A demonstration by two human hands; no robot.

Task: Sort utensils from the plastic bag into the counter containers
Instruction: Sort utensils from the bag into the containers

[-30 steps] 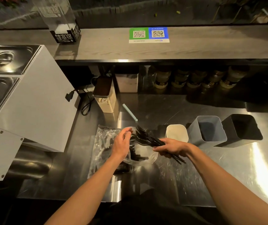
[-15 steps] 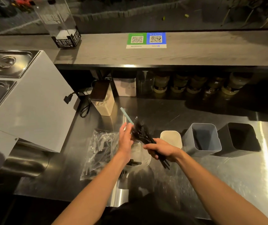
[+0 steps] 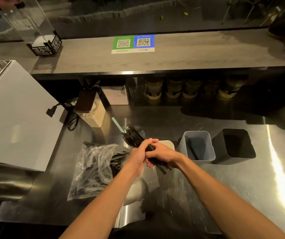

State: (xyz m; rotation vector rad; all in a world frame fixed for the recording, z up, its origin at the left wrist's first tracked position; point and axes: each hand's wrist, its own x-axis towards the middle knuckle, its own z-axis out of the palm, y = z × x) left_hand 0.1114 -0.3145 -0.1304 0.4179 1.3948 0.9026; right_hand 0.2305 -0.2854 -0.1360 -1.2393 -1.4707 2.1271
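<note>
Plastic all round: a bundle of black plastic forks (image 3: 133,138) is up off the stainless-steel counter (image 3: 241,187), dead centre, w/ both hands wrapped on it. The left hand (image 3: 138,156) curls round the shafts just below the heads. The right hand (image 3: 163,155) grips the handle ends. Tines fan out toward 11 o'clock, handles poke out toward 5.

Progress looks early-to-mid, imo. The clear crumpled plastic bag (image 3: 93,169), at 9 o'clock from the hands, has plenty of dark utensils left inside, so most sorting is undone.

Containers line up toward 3 o'clock. The cream square tub (image 3: 170,145) sits just behind the hands, and its contents are hidden. The grey-blue square plastic bin (image 3: 198,157) seems to hold a dark stick or two, not sure. The black square bin (image 3: 233,155) is furthest out and too dark inside to tell.

Step in hand, prob: squaring up this bunch before dropping it in a bin. Which bin, can't say.
</note>
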